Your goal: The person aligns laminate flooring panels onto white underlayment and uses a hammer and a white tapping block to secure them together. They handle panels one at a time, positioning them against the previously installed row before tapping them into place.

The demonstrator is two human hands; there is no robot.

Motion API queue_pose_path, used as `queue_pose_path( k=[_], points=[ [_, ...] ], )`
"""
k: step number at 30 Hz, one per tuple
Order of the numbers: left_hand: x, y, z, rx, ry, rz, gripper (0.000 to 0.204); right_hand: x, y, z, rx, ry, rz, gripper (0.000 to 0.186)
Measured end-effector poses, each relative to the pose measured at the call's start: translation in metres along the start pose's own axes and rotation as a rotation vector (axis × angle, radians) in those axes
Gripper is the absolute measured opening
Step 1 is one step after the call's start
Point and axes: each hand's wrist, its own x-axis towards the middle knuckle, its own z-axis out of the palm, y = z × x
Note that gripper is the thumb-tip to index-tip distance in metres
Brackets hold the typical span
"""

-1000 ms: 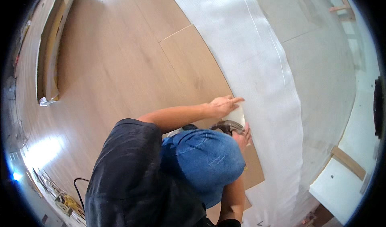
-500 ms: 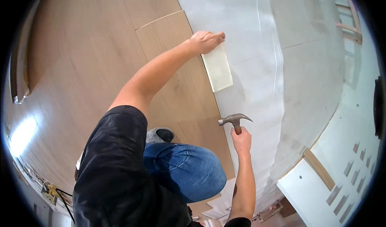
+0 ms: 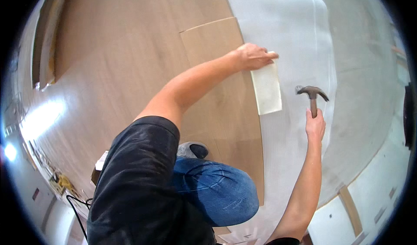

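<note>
While left hand (image 3: 254, 56) holds pale block (image 3: 267, 91), right hand (image 3: 316, 124) grips hammer (image 3: 312, 94).

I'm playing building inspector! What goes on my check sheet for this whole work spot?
Surface: wood-look planks beside white sheeting.
Job's things: pale block along the planks' edge; claw hammer, apart from it.
Clutter: yellow item at left, too small to identify.
Hands: left hand holds the block's far end; right hand grips the hammer's handle.
Cables: black cord, seemingly, lower left.
Surroundings: white panel, lower right.
</note>
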Motion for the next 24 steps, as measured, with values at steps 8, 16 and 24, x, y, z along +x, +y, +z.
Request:
queue_pose_path(
  k=[8, 16, 24],
  points=[
    [-0.005, -0.007, 0.013, 0.04, -0.018, -0.033, 0.03, 0.03, -0.04, -0.004, -0.201, -0.086, -0.268, 0.038],
    [-0.001, -0.01, 0.01, 0.02, -0.062, -0.066, 0.032, 0.034, -0.038, 0.023, -0.014, -0.184, -0.358, 0.039],
    [0.001, 0.034, 0.079, -0.009, -0.158, 0.076, 0.055, -0.041, 0.081, 0.011, -0.036, -0.081, -0.077, 0.033]
  ],
)
